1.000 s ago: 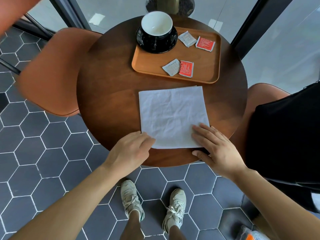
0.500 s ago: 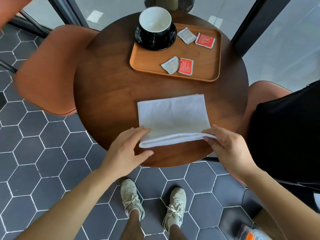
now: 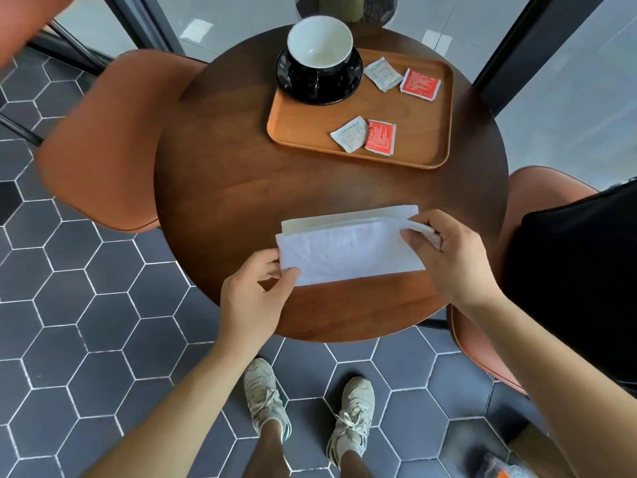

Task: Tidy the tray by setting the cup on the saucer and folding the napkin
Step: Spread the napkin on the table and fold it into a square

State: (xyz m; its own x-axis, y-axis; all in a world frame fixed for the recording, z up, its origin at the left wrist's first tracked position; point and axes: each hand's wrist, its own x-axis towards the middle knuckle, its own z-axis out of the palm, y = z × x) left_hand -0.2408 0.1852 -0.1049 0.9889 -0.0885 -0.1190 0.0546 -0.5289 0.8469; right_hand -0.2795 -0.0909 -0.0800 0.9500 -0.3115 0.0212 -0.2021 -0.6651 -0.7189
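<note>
A white paper napkin (image 3: 348, 250) lies on the near half of the round wooden table (image 3: 224, 188), folded over on itself into a wide strip. My left hand (image 3: 256, 294) pinches its near left corner. My right hand (image 3: 448, 253) grips the folded upper layer at the right end, thumb on top. The white cup (image 3: 320, 43) stands upright on the black saucer (image 3: 351, 81), which sits at the far left corner of the wooden tray (image 3: 427, 139).
Two white and two red sachets (image 3: 380, 136) lie on the tray. Orange chairs stand left (image 3: 103, 143) and right (image 3: 537, 191) of the table, the right one with a black cloth over it. My shoes are on the hexagon tile floor below.
The napkin lay flat and open a second ago. Both hands lifted its near edge and carried it away from me, so the near half now lies folded over the far half.
</note>
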